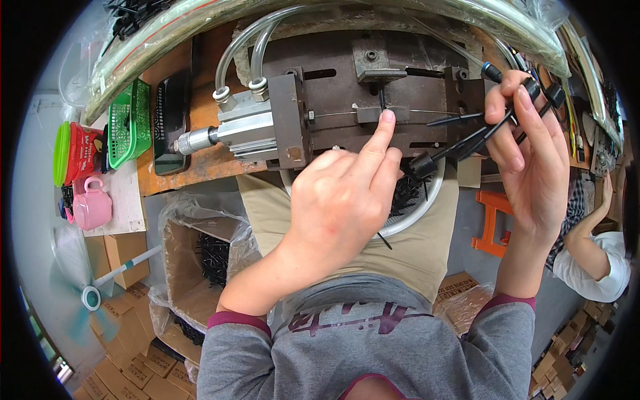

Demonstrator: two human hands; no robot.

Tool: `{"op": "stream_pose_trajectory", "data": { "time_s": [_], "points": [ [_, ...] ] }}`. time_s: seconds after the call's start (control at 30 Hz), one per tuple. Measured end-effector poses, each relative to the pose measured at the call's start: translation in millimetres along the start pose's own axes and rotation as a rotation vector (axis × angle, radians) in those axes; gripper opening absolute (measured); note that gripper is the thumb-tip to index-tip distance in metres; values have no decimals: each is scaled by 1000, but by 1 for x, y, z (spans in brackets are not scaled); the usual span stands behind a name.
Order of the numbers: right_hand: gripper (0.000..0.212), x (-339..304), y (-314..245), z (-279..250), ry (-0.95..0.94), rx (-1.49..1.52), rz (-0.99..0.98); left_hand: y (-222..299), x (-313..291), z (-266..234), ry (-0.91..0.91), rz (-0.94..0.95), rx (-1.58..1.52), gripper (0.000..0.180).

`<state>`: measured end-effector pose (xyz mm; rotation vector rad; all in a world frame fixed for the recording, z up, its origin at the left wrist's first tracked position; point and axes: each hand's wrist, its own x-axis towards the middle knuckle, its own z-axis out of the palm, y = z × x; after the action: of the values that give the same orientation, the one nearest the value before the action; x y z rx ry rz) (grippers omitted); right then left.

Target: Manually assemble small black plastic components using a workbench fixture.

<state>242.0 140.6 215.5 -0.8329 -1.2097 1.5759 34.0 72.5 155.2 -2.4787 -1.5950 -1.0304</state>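
L hand (337, 200) has its index fingertip on or right at the lower end of a thin black pc (382, 97), which stands at the small dark block (401, 115) mid-fixture, just below the metal bracket (377, 75); its other fingers are curled & the underside's hidden, so can't tell if it grips anything. R hand (537, 150), raised at the fixture's R end, is closed round a loose bunch of black rods (475, 142) w/ round caps, tips fanning out to the L. Fixture plate (333, 47) sits on the wooden counter (170, 175), w/ an air cylinder (248, 130) at its L end, fed by clear tubes (230, 57). Step in hand looks like seating or lining up that one pc by fingertip. Next move prob. calls for a light, steady push till it's square at the block, then L finger well clear of the block before anything powered moves, R bunch kept off the thin wire (333, 114). More black pcs lie in the round bowl (438, 190) at the lap.
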Motion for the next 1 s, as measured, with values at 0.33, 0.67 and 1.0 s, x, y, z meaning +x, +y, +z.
{"op": "stream_pose_trajectory", "data": {
  "time_s": [0.33, 0.67, 1.0],
  "points": [
    [20, -10, 14, 11, 7, 136, 123, 9, 3, -30, 24, -212, -729, 43],
    [26, -6, 15, 2, 255, -294, -335, 7, -14, -24, 26, -162, -427, 31],
    [20, -26, 22, 7, -50, -1126, -793, 4, -1, -2, 8, -16, 60, 31]
  ]
}}
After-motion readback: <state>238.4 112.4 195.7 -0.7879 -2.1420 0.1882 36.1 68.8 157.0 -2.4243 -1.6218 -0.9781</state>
